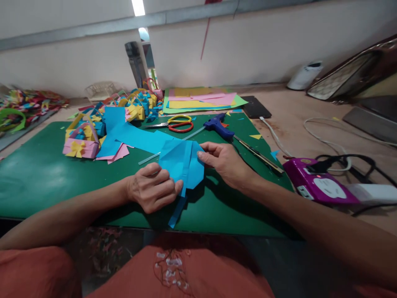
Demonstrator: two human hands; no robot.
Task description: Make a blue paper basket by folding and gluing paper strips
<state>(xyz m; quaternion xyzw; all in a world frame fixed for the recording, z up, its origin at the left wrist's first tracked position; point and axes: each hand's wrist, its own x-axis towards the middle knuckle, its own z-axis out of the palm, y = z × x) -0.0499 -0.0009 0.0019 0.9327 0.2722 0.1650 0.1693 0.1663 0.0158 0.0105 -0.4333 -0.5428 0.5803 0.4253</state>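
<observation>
Between both hands a folded piece of blue paper (175, 162) is held above the green mat. My left hand (155, 188) is closed on its lower left edge, with the thumb near a blue paper strip (178, 212) that hangs down in front. My right hand (226, 163) pinches the right upper edge between thumb and fingers. Behind the folded piece lie more blue paper sheets (139, 138). A blue glue gun (219, 126) and scissors with yellow and red handles (178, 123) rest just beyond the hands.
Small paper baskets (81, 147) stand at the left on the green mat (40, 174). Stacked coloured paper (201, 99) and a black phone (256, 107) lie at the back. A purple power strip (319, 182) with cables sits right. A dark bottle (135, 64) stands by the wall.
</observation>
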